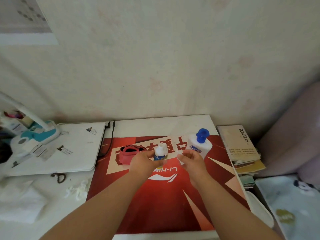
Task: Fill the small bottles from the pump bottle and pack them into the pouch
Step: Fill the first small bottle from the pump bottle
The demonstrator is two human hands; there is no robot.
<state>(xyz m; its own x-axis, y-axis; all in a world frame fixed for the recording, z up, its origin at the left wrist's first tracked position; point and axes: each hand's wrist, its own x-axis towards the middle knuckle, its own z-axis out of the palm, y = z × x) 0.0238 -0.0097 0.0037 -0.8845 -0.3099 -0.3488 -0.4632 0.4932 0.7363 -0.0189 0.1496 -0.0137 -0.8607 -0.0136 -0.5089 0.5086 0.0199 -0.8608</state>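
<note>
1. Small bottle (161,153): white opaque plastic, cylindrical, narrow neck on top, blue and yellow label. It is upright above the red surface, between the pouch and the pump bottle. The fill level can't be read through the wall.
2. Left hand (145,161): fingers wrapped round the lower body of the small bottle, gripping it from the left.
3. Right hand (192,160): fingers curled, pinching a small white piece (180,158) just right of the small bottle. Too blurred to say what the piece is. The two hands are near each other but not touching.
4. Pump bottle (199,148): larger, white and smooth-sided, with a blue label and a blue pump head (201,135). It stands just behind the right hand. The body is opaque, so the contents are unseen.
5. Pouch (129,153): soft red material, slumped, mouth open towards the camera with a dark interior. It lies behind the left hand. Nothing inside can be made out.
6. Work surface: a flat, glossy red printed board (164,205) with white lettering and pale angular shapes.
7. Right of the board is a stack of books (242,146). To the left are a white flat pad (74,149), a teal-and-white lamp base (38,134) and a black cable (110,135).
</note>
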